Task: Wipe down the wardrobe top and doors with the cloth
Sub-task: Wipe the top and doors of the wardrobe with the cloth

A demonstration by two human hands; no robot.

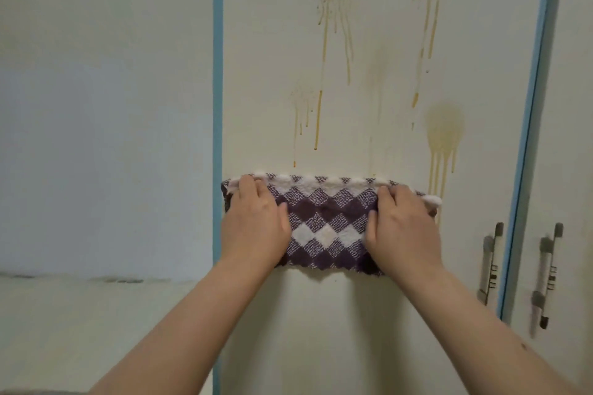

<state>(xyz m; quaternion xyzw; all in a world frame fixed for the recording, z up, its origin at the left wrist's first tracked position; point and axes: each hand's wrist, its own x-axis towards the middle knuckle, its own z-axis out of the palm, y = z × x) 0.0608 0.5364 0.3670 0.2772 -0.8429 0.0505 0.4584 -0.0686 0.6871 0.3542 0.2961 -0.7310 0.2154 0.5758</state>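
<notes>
A purple-and-white checked cloth [327, 224] is pressed flat against a cream wardrobe door [369, 42] with blue edging. My left hand [255, 224] lies on the cloth's left end, fingers curled over its top edge. My right hand [402, 231] presses its right end the same way. Yellow-brown drip stains [322, 51] run down the door above the cloth, and a round blotch with drips [444, 135] sits to the upper right of it.
Two metal door handles [489, 263] [547, 272] sit to the right, either side of a blue door edge [526, 138]. A pale wall [102, 106] and light floor [80, 324] lie left of the wardrobe.
</notes>
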